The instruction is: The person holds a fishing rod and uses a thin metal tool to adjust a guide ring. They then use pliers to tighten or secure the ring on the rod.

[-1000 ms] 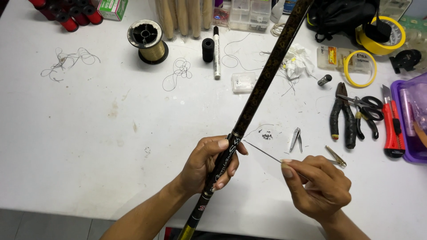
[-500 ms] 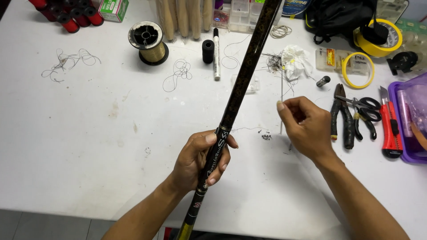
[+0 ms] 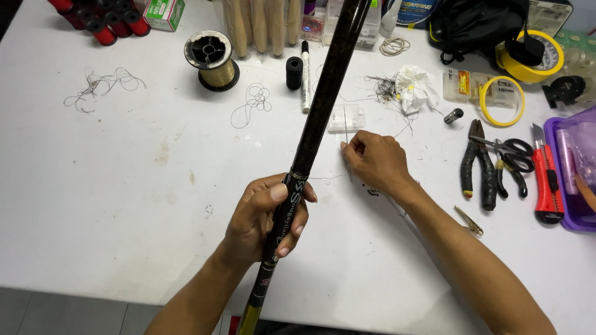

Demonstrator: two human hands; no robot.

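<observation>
Your dark rod [image 3: 323, 105] cut off at top and bottom edges, its grip section hidden inside your left hand [image 3: 264, 217], thin thread [image 3: 326, 178] at your right hand [image 3: 372, 161] almost too fine to trace, purple tray [image 3: 568, 180] cropped at right edge

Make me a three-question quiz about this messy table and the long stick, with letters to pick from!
1. Where do the pliers lie?
A. right of the right hand
B. under the rod
C. beside the red tubes

2. What colour is the utility knife?
A. green
B. red
C. white

3. How is the left hand on the rod?
A. flat on the table
B. pointing at it
C. wrapped around it

Answers: 1 A, they rest past the right hand, next to the scissors. 2 B, its body is red. 3 C, the fingers curl round the dark shaft.
</observation>
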